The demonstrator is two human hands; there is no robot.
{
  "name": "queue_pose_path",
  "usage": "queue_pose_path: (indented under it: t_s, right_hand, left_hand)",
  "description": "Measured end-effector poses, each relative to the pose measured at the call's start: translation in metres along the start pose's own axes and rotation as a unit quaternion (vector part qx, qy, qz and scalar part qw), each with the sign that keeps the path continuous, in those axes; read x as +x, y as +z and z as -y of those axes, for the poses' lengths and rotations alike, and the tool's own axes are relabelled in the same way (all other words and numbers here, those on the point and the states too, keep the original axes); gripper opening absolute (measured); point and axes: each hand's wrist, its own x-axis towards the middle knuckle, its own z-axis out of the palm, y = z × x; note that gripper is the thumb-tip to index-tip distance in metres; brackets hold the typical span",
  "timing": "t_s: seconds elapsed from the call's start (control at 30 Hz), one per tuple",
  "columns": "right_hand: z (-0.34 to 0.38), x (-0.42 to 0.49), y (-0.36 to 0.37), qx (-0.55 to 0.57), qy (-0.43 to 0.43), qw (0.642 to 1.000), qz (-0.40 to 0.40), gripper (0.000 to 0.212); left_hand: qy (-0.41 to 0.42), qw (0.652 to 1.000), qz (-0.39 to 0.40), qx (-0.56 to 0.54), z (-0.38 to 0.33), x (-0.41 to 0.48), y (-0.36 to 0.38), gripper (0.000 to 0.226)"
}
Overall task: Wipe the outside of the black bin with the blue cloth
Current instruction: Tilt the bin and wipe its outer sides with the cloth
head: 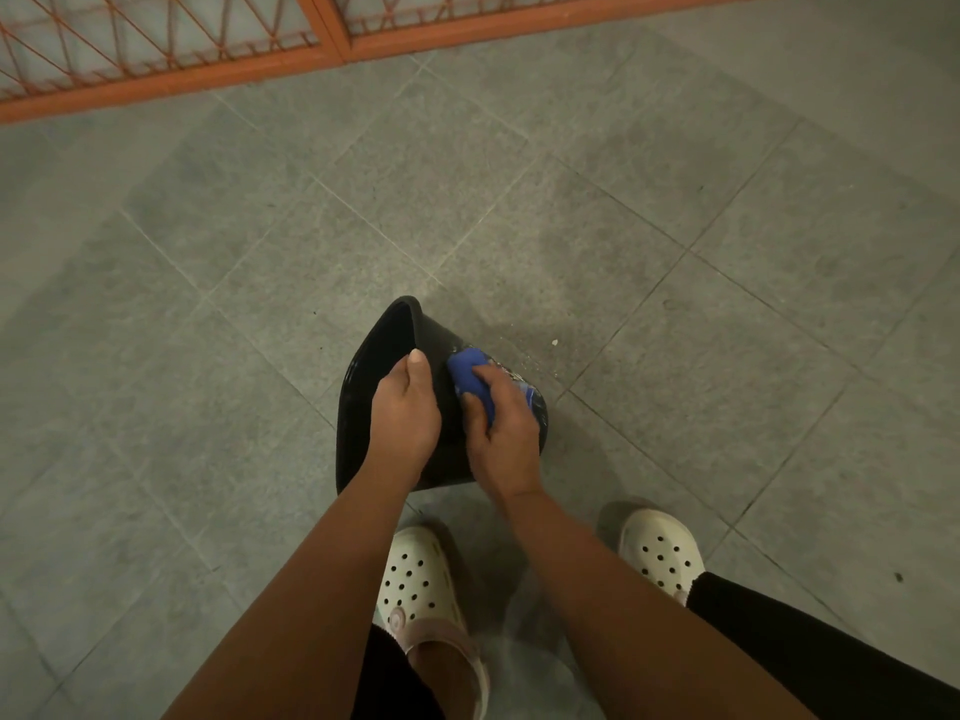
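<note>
Head camera looks down on a floor [675, 252] of large grey stone-look tiles with thin pale joints, set diagonally across the frame. An orange metal grille [156, 44] with a thick bottom bar runs along the upper left and top edge. A few pale specks [555, 342] lie on the tiles right of centre.

Just below the centre of the frame, the black bin [434, 330] is tipped onto its side. Its open mouth faces the left of the frame and its narrower base points right, so its long axis runs roughly left to right.

The left hand [402, 413] is clamped on the rim, thumb lying along the edge, fingers hidden inside the mouth. The right hand [501, 433] is curled round a bunched blue cloth [467, 368], pressing it against the bin's outer wall near the base.

At the bottom of the frame, 2 cream clogs [415, 574] stand on the tiles below black trouser legs [779, 631]
</note>
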Motion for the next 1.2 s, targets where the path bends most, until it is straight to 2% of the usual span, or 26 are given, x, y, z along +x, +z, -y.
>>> queue_pose_path:
  t_s: [0.1,0.17,0.33,0.47,0.53,0.67,0.83,0.97,1.07,1.2]
  right_hand:
    - [-0.007,0.003,-0.003,-0.001,0.076,0.997,-0.02,0.035]
    - [-0.007,-0.004,-0.003,0.013,0.091,0.995,-0.033,0.036]
    - [0.016,-0.013,0.008,0.044,0.015,0.999,-0.024,0.032]
    - [0.023,0.012,0.005,0.019,-0.006,1.0,0.004,0.033]
    - [0.019,0.023,0.0,-0.007,0.005,1.0,0.019,0.035]
    - [0.009,0.014,-0.004,-0.008,0.053,0.998,-0.019,0.036]
    - [0.013,-0.014,0.015,0.005,0.016,1.0,0.001,0.043]
    - [0.013,0.011,0.008,-0.024,-0.006,1.0,0.018,0.038]
    - [0.004,0.026,-0.003,-0.057,0.037,0.997,0.034,0.039]
    - [0.007,0.013,0.001,-0.103,0.075,0.992,-0.003,0.04]
  left_hand:
    - [0.019,0.999,0.007,0.029,0.001,-0.004,0.001,0.026]
    - [0.021,0.999,0.018,0.025,0.0,-0.005,0.002,0.024]
    - [0.029,0.999,0.008,0.032,0.002,-0.001,0.0,0.03]
    - [0.041,0.998,0.004,0.044,0.003,-0.002,0.0,0.03]
    - [0.037,0.998,-0.001,0.043,0.002,-0.003,0.002,0.028]
    - [0.037,0.998,0.003,0.049,0.002,-0.004,0.007,0.025]
    - [0.031,0.998,-0.012,0.044,0.003,0.002,-0.001,0.029]
    - [0.04,0.998,0.003,0.052,0.005,0.0,-0.003,0.029]
    - [0.05,0.997,0.009,0.059,0.004,-0.005,0.001,0.026]
    - [0.053,0.996,0.019,0.071,0.005,-0.007,0.002,0.023]
